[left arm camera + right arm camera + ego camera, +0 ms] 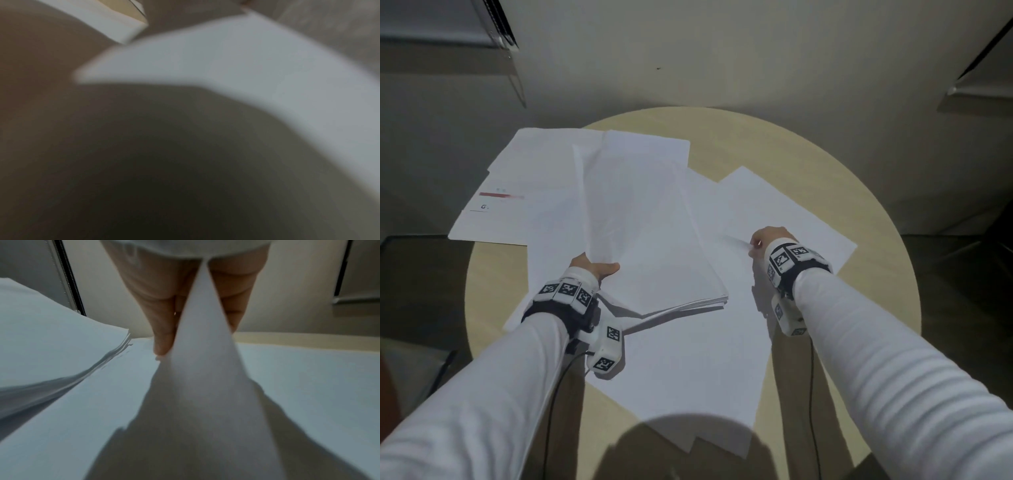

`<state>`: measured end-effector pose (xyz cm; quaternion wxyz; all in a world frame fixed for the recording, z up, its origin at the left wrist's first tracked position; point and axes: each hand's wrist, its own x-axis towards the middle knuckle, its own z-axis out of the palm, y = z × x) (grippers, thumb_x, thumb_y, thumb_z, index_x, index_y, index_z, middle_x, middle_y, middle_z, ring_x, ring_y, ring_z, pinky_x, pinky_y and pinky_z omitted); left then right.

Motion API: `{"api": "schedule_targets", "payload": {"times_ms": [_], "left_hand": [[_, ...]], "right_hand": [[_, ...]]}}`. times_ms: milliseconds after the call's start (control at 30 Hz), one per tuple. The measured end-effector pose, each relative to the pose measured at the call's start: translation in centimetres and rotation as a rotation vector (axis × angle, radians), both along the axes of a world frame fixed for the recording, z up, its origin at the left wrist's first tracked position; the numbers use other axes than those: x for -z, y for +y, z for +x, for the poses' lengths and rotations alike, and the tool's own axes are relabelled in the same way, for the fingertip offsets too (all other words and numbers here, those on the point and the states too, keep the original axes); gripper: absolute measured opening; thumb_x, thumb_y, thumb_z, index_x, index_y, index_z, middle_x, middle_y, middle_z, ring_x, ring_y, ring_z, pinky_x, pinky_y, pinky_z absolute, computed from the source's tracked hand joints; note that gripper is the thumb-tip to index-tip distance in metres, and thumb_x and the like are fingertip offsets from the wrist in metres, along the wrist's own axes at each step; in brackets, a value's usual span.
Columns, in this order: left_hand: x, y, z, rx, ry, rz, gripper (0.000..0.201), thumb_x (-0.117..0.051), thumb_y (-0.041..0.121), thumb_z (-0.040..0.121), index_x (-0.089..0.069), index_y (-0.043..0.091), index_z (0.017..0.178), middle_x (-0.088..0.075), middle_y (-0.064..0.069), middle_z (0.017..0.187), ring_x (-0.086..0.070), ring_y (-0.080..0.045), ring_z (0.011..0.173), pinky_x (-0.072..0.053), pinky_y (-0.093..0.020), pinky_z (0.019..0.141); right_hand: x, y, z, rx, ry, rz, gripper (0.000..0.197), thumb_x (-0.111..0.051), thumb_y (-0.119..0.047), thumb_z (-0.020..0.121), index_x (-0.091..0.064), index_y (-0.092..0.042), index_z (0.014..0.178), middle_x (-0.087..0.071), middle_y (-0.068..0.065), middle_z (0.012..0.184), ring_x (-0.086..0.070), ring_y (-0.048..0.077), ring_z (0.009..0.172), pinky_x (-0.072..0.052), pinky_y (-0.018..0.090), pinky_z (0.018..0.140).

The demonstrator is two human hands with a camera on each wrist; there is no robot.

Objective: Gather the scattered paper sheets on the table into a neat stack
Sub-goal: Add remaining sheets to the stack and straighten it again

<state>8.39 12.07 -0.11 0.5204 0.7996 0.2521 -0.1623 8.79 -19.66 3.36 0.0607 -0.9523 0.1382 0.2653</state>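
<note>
My left hand [599, 269] grips a bundle of white sheets [647, 222] by its near left edge, thumb on top, lifted off the round table [808, 164]. The bundle's underside [236, 65] fills the blurred left wrist view. My right hand [760, 245] pinches the raised edge of a single white sheet [791, 219] on the table's right side; in the right wrist view the fingers [162, 331] hold that sheet [203, 353] upright. More loose sheets lie flat: a large one [698, 370] at the front, and printed ones [506, 209] at the left.
The table is beige with a curved edge; some sheets overhang it at the left and front. A black cable [554, 394] hangs from my left wrist. Grey walls and window blinds [496, 24] stand behind.
</note>
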Motion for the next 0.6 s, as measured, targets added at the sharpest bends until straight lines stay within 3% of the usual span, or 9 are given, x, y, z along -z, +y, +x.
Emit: {"api": "schedule_targets", "payload": {"times_ms": [100, 200, 267, 333, 400, 433, 467, 533, 600], "left_hand": [[0.0, 0.5, -0.3, 0.004, -0.025, 0.004, 0.044, -0.067, -0.001, 0.080, -0.054, -0.008, 0.121, -0.060, -0.021, 0.116, -0.048, -0.019, 0.093, -0.038, -0.029, 0.080], [0.1, 1.0, -0.5, 0.004, -0.044, -0.022, 0.035, -0.066, -0.004, 0.079, -0.057, -0.002, 0.113, -0.060, -0.020, 0.111, -0.048, -0.021, 0.092, -0.042, -0.032, 0.078], [-0.4, 1.2, -0.6, 0.006, -0.066, -0.002, 0.028, -0.064, -0.004, 0.081, -0.056, 0.000, 0.108, -0.054, -0.014, 0.098, -0.046, -0.020, 0.091, -0.040, -0.029, 0.070], [-0.8, 1.6, -0.4, 0.022, -0.076, 0.039, 0.036, -0.063, -0.002, 0.082, -0.055, -0.007, 0.117, -0.051, -0.012, 0.095, -0.048, -0.023, 0.083, -0.042, -0.025, 0.066], [-1.5, 1.9, -0.4, 0.073, -0.071, 0.126, 0.039, -0.062, 0.002, 0.083, -0.053, -0.006, 0.121, -0.049, -0.012, 0.092, -0.044, -0.024, 0.061, -0.042, -0.014, 0.042], [-1.7, 2.0, -0.4, 0.088, -0.061, 0.153, 0.039, -0.061, 0.003, 0.084, -0.053, -0.006, 0.121, -0.049, -0.013, 0.092, -0.042, -0.023, 0.057, -0.039, -0.013, 0.035], [-1.7, 2.1, -0.3, 0.103, -0.049, 0.174, 0.039, -0.061, 0.004, 0.084, -0.053, -0.006, 0.121, -0.049, -0.014, 0.092, -0.043, -0.025, 0.060, -0.040, -0.016, 0.037], [-1.6, 2.0, -0.3, 0.130, -0.027, 0.228, 0.039, -0.060, 0.005, 0.084, -0.052, -0.007, 0.121, -0.049, -0.014, 0.094, -0.046, -0.026, 0.073, -0.042, -0.023, 0.054], [-1.4, 1.7, -0.7, 0.156, 0.005, 0.276, 0.037, -0.057, 0.005, 0.084, -0.053, -0.006, 0.119, -0.048, -0.013, 0.093, -0.045, -0.024, 0.073, -0.039, -0.020, 0.056]], "right_hand": [[-1.2, 0.2, -0.7, 0.033, -0.051, -0.044, 0.028, -0.049, -0.010, 0.085, -0.062, -0.019, 0.108, -0.061, 0.008, 0.104, -0.054, 0.028, 0.085, -0.043, 0.028, 0.073], [-2.2, 0.0, -1.3, 0.099, -0.171, -0.039, 0.027, -0.046, -0.008, 0.086, -0.054, -0.014, 0.111, -0.053, 0.011, 0.095, -0.052, 0.030, 0.083, -0.043, 0.032, 0.075], [-2.6, -0.9, -1.5, 0.226, -0.274, 0.063, 0.029, -0.045, -0.005, 0.085, -0.053, -0.015, 0.111, -0.058, 0.012, 0.103, -0.055, 0.032, 0.089, -0.045, 0.033, 0.077], [-2.8, -1.9, -1.7, 0.372, -0.394, 0.201, 0.033, -0.045, -0.003, 0.085, -0.054, -0.019, 0.113, -0.061, 0.010, 0.115, -0.058, 0.031, 0.100, -0.048, 0.034, 0.083], [-2.4, -2.5, -2.4, 0.513, -0.476, 0.247, 0.040, -0.053, -0.005, 0.083, -0.052, -0.021, 0.120, -0.054, 0.009, 0.125, -0.053, 0.030, 0.113, -0.045, 0.036, 0.093], [-2.2, -2.7, -3.0, 0.588, -0.478, 0.203, 0.048, -0.059, -0.009, 0.081, -0.047, -0.022, 0.125, -0.047, 0.010, 0.130, -0.047, 0.032, 0.119, -0.041, 0.041, 0.099], [-1.7, -2.8, -4.0, 0.647, -0.441, 0.138, 0.057, -0.065, -0.015, 0.079, -0.040, -0.023, 0.130, -0.040, 0.011, 0.134, -0.041, 0.034, 0.124, -0.038, 0.046, 0.101], [-0.6, -2.9, -6.1, 0.696, -0.307, 0.099, 0.068, -0.067, -0.026, 0.080, -0.031, -0.022, 0.137, -0.032, 0.015, 0.140, -0.035, 0.037, 0.129, -0.035, 0.050, 0.104], [0.8, -2.8, -8.0, 0.652, -0.143, 0.150, 0.053, -0.056, -0.029, 0.089, -0.036, -0.027, 0.138, -0.028, 0.015, 0.147, -0.035, 0.037, 0.132, -0.035, 0.049, 0.107]]}}
